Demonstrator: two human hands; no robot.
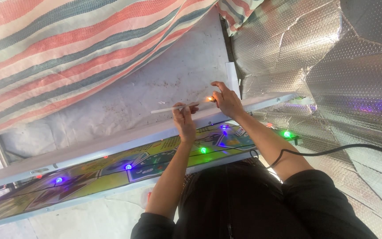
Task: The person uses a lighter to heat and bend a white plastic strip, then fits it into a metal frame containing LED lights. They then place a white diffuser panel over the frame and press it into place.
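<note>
My left hand [184, 118] pinches a thin white stick [169, 108] that lies roughly level, pointing left over the white frame edge. My right hand [226, 99] is closed around a small object, likely a lighter, with a small orange flame [210, 99] at the stick's right end. Both hands hover just above a long colourful panel [111, 170] in a white frame, studded with small lit blue and green bulbs [203, 150]. Black sleeves cover my upper arms.
A black cable [332, 150] runs from the right across my right forearm. Crinkled silver foil sheeting [341, 66] fills the right side. A red, white and grey striped tarp [58, 48] hangs at upper left over a pale concrete surface [173, 75].
</note>
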